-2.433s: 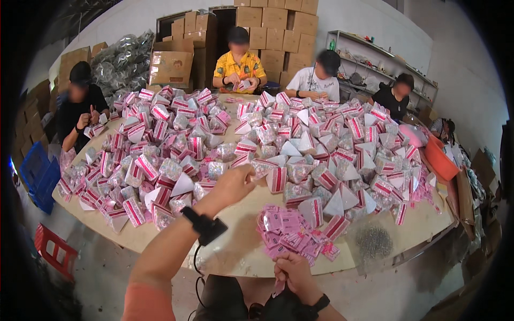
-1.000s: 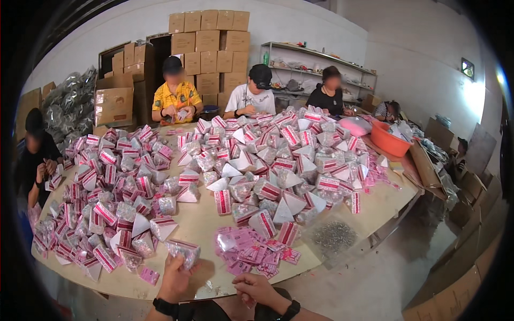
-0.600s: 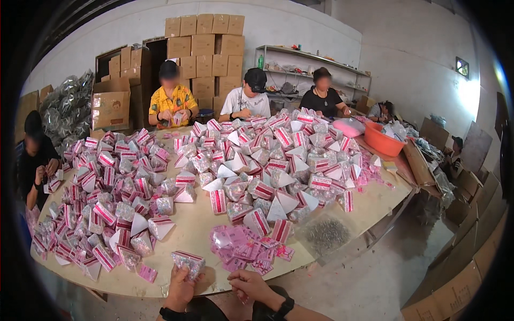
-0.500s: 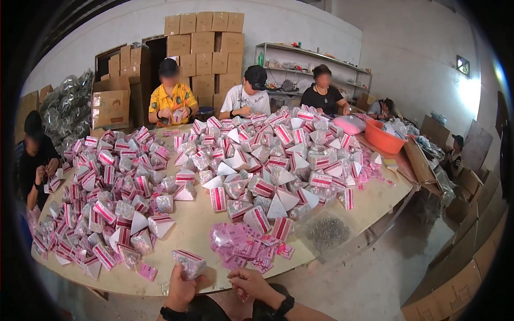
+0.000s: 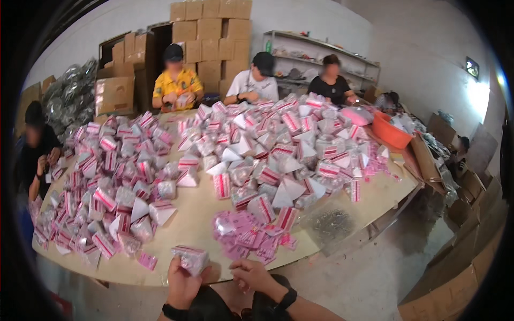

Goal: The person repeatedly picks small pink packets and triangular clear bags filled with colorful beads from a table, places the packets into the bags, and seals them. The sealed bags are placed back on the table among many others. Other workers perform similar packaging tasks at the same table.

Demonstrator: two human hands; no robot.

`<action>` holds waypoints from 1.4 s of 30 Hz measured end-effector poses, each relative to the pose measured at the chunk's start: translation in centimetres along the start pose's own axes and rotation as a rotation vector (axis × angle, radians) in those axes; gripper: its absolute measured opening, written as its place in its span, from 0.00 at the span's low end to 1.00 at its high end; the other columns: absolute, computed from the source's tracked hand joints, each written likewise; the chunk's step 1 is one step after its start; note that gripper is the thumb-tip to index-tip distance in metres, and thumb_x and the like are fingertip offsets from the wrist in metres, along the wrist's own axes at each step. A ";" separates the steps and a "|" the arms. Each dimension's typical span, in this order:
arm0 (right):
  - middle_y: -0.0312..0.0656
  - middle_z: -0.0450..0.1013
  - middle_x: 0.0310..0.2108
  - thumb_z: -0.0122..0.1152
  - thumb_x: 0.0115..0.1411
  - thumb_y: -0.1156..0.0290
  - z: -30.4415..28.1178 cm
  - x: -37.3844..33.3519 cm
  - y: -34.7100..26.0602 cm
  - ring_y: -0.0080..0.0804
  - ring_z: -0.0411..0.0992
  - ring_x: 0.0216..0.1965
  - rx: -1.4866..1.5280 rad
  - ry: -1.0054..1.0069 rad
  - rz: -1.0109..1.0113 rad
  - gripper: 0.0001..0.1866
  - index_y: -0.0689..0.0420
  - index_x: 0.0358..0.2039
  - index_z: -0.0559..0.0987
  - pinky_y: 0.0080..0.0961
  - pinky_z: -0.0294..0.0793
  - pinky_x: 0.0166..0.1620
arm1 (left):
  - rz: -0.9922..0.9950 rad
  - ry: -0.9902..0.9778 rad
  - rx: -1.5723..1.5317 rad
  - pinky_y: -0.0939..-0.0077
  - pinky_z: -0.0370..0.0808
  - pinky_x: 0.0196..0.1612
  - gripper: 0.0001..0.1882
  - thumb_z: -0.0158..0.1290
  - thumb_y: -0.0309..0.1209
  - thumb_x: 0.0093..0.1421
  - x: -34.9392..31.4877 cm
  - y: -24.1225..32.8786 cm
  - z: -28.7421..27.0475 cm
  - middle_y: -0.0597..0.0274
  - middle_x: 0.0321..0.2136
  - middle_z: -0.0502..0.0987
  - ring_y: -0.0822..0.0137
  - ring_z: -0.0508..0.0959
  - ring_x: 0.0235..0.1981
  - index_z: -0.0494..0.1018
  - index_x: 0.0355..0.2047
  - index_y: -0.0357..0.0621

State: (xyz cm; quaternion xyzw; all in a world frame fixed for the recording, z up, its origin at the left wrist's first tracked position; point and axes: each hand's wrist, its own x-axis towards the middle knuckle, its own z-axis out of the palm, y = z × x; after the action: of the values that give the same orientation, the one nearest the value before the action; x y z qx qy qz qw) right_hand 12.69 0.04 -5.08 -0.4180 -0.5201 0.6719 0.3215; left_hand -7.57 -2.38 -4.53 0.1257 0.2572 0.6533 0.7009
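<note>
- Near edge of desk (image 5: pixel 203 224): left hand (image 5: pixel 182 281) has its fingers clenched round a clear packet with pink header (image 5: pixel 190 258); keep it upright, steady.
- Right hand (image 5: pixel 251 275) just beside; fingers curled, whether grasping anything I cannot tell.
- Beyond: loose pink labels (image 5: pixel 251 235); take one only.
- Far: heaped finished packets (image 5: pixel 257 144).

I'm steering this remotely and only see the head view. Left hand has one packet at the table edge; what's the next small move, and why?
Probably bring the right hand over to the clear packet in the left hand. The right hand looks empty and sits just beside it, and the packet is raised at the table edge, apart from the piles.
</note>
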 end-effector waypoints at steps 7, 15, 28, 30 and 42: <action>0.35 0.69 0.19 0.51 0.56 0.73 -0.2 -0.6 -0.3 0.16 0.66 0.15 0.066 0.078 -0.043 0.08 0.62 0.36 0.72 0.14 0.65 0.14 | 0.070 -0.075 -0.029 0.51 0.64 0.49 0.21 0.45 0.44 0.58 0.0 -1.0 0.6 0.57 0.46 0.69 0.57 0.68 0.48 0.63 0.46 0.46; 0.35 0.69 0.19 0.52 0.55 0.76 3.2 -2.6 -6.4 0.15 0.65 0.16 -0.014 -0.062 -0.205 0.06 0.62 0.34 0.73 0.13 0.63 0.17 | 0.214 -0.117 -0.015 0.59 0.65 0.50 0.18 0.46 0.39 0.58 -1.4 -1.1 2.4 0.61 0.44 0.69 0.63 0.69 0.47 0.62 0.46 0.45; 0.49 0.71 0.27 0.53 0.52 0.74 5.8 -3.3 -9.4 0.46 0.70 0.29 -0.584 -0.025 -0.550 0.08 0.63 0.33 0.73 0.30 0.69 0.31 | 0.464 -0.181 0.162 0.68 0.64 0.50 0.28 0.56 0.31 0.49 -3.0 -0.1 3.9 0.55 0.44 0.67 0.62 0.68 0.46 0.56 0.48 0.41; 0.49 0.71 0.27 0.53 0.52 0.74 5.8 -3.2 -9.4 0.47 0.70 0.29 -0.593 -0.035 -0.572 0.08 0.62 0.33 0.73 0.31 0.69 0.31 | 0.499 -0.181 0.183 0.67 0.64 0.50 0.29 0.57 0.31 0.49 -3.1 -0.1 4.0 0.55 0.44 0.67 0.62 0.68 0.47 0.56 0.48 0.41; 0.49 0.70 0.25 0.51 0.52 0.75 6.2 -3.1 -9.6 0.47 0.69 0.27 -0.642 -0.028 -0.646 0.07 0.62 0.31 0.73 0.33 0.68 0.29 | 0.587 -0.143 0.272 0.69 0.66 0.48 0.32 0.58 0.31 0.48 -3.5 0.0 4.4 0.55 0.46 0.66 0.63 0.68 0.46 0.55 0.50 0.41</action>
State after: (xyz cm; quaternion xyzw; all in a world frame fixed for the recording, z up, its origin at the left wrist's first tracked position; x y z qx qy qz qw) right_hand 8.48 -2.91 5.64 -0.3035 -0.8102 0.3474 0.3616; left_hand -5.30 -5.10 -0.15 0.3326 0.2450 0.7764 0.4759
